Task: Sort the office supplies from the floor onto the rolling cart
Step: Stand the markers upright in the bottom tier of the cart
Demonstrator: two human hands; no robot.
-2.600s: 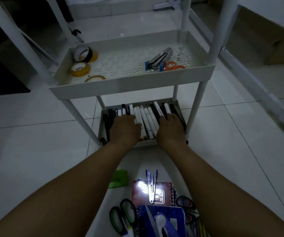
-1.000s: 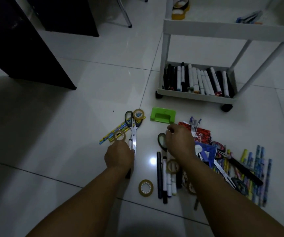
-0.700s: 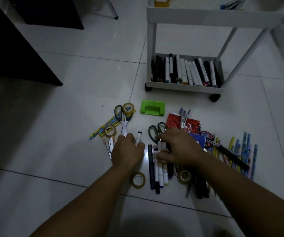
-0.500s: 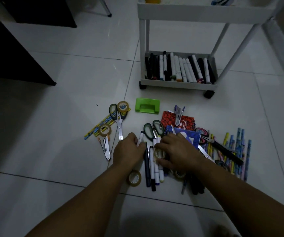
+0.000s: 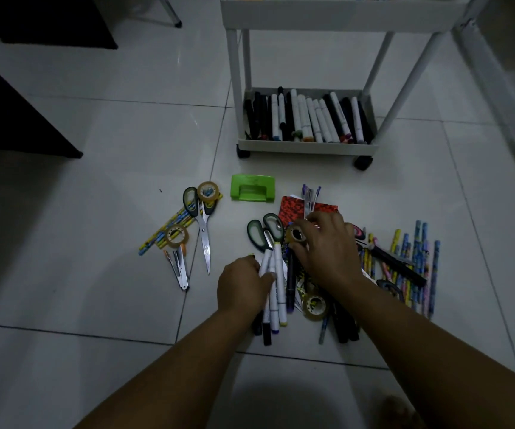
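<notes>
White floor tiles (image 5: 95, 212) are spreading out under me in dim light, and the rolling cart (image 5: 307, 147) is standing at the far side, its bottom tray already packed with markers (image 5: 309, 119) lying side by side. I am reaching both arms down into the pile of supplies on the floor near me. My left hand (image 5: 244, 286) is curling its fingers around a bunch of white markers (image 5: 273, 274), gripping them where they lie. My right hand (image 5: 327, 249) is pinching a roll of tape (image 5: 296, 235) just right of the green-handled scissors (image 5: 264, 233). Another tape roll (image 5: 314, 306) is lying near my right wrist. A green hole punch (image 5: 252, 191) is sitting between the pile and the cart. To the left, a second pair of scissors (image 5: 202, 224) is lying beside two tape rolls and some patterned pencils (image 5: 169, 227). More pencils (image 5: 417, 267) are fanning out on the right.
</notes>
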